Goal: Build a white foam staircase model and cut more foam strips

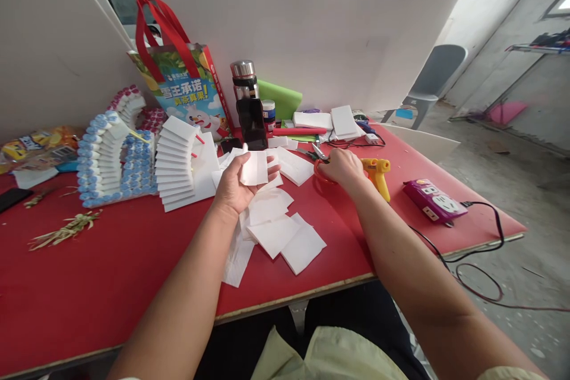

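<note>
My left hand (238,185) is raised palm up over the red table (111,273) and pinches a white paper piece (255,167) between thumb and fingers. More white paper pieces (285,237) lie scattered under and in front of it. My right hand (341,167) rests closed on the red-handled scissors (319,160), whose blades point left. A yellow glue gun (378,175) lies just right of that hand.
A stack of folded white cards (178,163) and a blue-capped fan model (107,160) stand at left. A printed red-handled bag (187,86), steel flask (243,78), phone (252,123), purple power strip (434,202) with cable, dried sprigs (62,231), white partition boards (312,41).
</note>
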`<move>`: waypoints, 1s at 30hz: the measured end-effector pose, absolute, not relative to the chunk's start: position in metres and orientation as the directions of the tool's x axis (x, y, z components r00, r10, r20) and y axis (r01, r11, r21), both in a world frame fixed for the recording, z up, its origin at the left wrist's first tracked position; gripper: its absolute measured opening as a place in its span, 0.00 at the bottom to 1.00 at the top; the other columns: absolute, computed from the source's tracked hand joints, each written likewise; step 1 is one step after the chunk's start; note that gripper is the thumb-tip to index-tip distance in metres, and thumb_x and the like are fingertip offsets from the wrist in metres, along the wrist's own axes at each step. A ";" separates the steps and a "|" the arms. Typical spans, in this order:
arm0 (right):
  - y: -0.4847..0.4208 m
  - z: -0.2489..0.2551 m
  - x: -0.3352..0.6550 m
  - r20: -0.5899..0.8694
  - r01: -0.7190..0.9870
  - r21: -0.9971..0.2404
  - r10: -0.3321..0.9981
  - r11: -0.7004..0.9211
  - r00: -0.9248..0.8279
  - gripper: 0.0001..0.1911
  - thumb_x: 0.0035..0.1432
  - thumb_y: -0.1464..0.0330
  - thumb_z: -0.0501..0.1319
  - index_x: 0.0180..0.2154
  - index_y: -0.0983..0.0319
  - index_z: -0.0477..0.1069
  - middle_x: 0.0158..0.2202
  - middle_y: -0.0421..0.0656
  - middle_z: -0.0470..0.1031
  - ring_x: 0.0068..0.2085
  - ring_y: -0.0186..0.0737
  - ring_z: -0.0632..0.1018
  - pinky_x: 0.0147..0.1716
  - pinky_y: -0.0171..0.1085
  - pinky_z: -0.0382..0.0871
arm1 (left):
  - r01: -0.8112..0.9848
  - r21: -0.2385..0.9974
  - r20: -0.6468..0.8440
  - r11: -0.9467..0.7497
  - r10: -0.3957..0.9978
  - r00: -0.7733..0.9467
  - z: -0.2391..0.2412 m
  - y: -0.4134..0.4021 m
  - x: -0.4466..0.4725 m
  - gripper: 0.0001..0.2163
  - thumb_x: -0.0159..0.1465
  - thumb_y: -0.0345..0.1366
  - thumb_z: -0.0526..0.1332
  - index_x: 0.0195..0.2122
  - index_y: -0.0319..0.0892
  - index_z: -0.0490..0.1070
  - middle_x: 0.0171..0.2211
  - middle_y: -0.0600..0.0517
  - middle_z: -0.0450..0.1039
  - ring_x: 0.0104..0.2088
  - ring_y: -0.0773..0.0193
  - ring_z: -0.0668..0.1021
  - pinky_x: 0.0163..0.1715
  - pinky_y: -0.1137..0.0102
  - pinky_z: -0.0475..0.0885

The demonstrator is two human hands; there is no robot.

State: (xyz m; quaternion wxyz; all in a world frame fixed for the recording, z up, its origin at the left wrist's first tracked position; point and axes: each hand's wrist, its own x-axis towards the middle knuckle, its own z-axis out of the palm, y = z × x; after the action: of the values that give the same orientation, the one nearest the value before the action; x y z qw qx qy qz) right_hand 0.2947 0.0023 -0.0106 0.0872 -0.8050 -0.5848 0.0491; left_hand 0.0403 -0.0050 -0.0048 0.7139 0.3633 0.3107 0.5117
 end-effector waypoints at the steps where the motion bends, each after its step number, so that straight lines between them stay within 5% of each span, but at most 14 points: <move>1: 0.002 -0.011 0.294 0.020 0.937 -0.191 0.953 -0.294 0.303 0.13 0.57 0.65 0.60 0.41 0.64 0.76 0.42 0.55 0.80 0.45 0.57 0.80 0.35 0.42 0.69 | -0.524 0.821 -0.077 0.225 0.954 0.290 -0.005 -0.005 0.040 0.19 0.61 0.42 0.65 0.48 0.32 0.73 0.50 0.35 0.78 0.48 0.44 0.82 0.50 0.54 0.78; 7: -0.005 -0.005 0.286 -0.010 0.949 -0.163 0.962 -0.269 0.271 0.15 0.60 0.63 0.60 0.44 0.64 0.77 0.43 0.58 0.80 0.46 0.57 0.80 0.37 0.43 0.70 | -0.591 0.748 -0.098 0.302 0.931 0.351 -0.008 -0.001 0.038 0.18 0.62 0.33 0.62 0.52 0.31 0.71 0.54 0.35 0.75 0.56 0.45 0.78 0.55 0.54 0.75; 11: -0.010 0.003 0.282 0.043 0.949 -0.158 0.958 -0.274 0.284 0.16 0.61 0.60 0.60 0.42 0.64 0.78 0.41 0.59 0.80 0.45 0.59 0.80 0.39 0.46 0.71 | -0.585 0.737 -0.155 0.339 0.927 0.342 -0.011 0.001 0.040 0.21 0.65 0.38 0.60 0.56 0.32 0.70 0.52 0.36 0.77 0.54 0.47 0.79 0.51 0.55 0.77; 13: -0.012 0.004 0.279 0.149 0.940 -0.277 0.958 -0.199 0.247 0.16 0.62 0.60 0.59 0.43 0.64 0.79 0.41 0.57 0.80 0.45 0.58 0.80 0.41 0.48 0.71 | -0.568 0.745 -0.189 0.350 0.927 0.324 -0.012 0.002 0.042 0.21 0.65 0.39 0.61 0.57 0.34 0.70 0.50 0.37 0.79 0.51 0.49 0.81 0.49 0.56 0.78; 15: -0.013 0.004 0.274 0.286 0.849 -0.528 0.947 0.028 0.146 0.17 0.62 0.61 0.60 0.48 0.62 0.77 0.45 0.53 0.80 0.47 0.54 0.80 0.44 0.47 0.72 | -0.547 0.752 -0.202 0.368 0.919 0.340 -0.013 0.002 0.044 0.22 0.65 0.40 0.61 0.57 0.35 0.70 0.48 0.38 0.79 0.49 0.50 0.82 0.48 0.57 0.78; 18: -0.015 0.001 0.264 0.390 0.419 -0.826 0.919 0.377 -0.058 0.24 0.58 0.63 0.63 0.56 0.57 0.72 0.57 0.47 0.75 0.55 0.47 0.76 0.50 0.42 0.72 | -0.514 0.759 -0.218 0.400 0.900 0.378 -0.014 0.001 0.046 0.20 0.64 0.39 0.62 0.55 0.34 0.72 0.45 0.38 0.80 0.46 0.50 0.82 0.46 0.59 0.78; 20: -0.018 0.001 0.257 0.383 0.173 -0.894 0.906 0.412 -0.180 0.26 0.57 0.65 0.64 0.58 0.55 0.71 0.61 0.45 0.72 0.61 0.46 0.72 0.53 0.41 0.71 | -0.483 0.765 -0.274 0.426 0.894 0.354 -0.015 0.000 0.047 0.17 0.64 0.38 0.62 0.51 0.34 0.75 0.42 0.40 0.81 0.42 0.51 0.83 0.43 0.60 0.79; 22: -0.020 0.000 0.251 0.367 0.097 -0.909 0.890 0.404 -0.269 0.27 0.56 0.67 0.64 0.59 0.53 0.71 0.63 0.44 0.70 0.63 0.46 0.70 0.55 0.43 0.70 | -0.459 0.768 -0.323 0.447 0.889 0.326 -0.015 -0.001 0.049 0.13 0.63 0.37 0.63 0.46 0.35 0.76 0.39 0.42 0.82 0.38 0.53 0.83 0.40 0.60 0.79; 26: -0.021 -0.006 0.242 0.420 0.232 -0.823 0.831 0.518 -0.365 0.30 0.53 0.73 0.62 0.58 0.50 0.73 0.64 0.43 0.68 0.63 0.48 0.69 0.56 0.45 0.68 | -0.450 0.743 -0.359 0.495 0.863 0.355 -0.018 -0.003 0.051 0.10 0.63 0.36 0.63 0.42 0.36 0.77 0.36 0.44 0.81 0.34 0.55 0.82 0.37 0.62 0.79; 30: -0.019 -0.011 0.237 0.466 0.248 -0.793 0.816 0.557 -0.343 0.15 0.57 0.69 0.62 0.45 0.53 0.81 0.58 0.44 0.74 0.60 0.47 0.71 0.55 0.44 0.68 | -0.406 0.741 -0.383 0.535 0.833 0.399 -0.019 -0.005 0.051 0.09 0.65 0.39 0.61 0.38 0.39 0.76 0.29 0.48 0.79 0.28 0.59 0.80 0.29 0.66 0.76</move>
State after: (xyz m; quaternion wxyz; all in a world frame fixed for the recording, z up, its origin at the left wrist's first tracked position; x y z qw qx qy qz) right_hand 0.2367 -0.0185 -0.0107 0.4529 -0.3511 -0.7572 0.3134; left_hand 0.0507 -0.0047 -0.0194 0.7883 0.2795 0.3821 0.3931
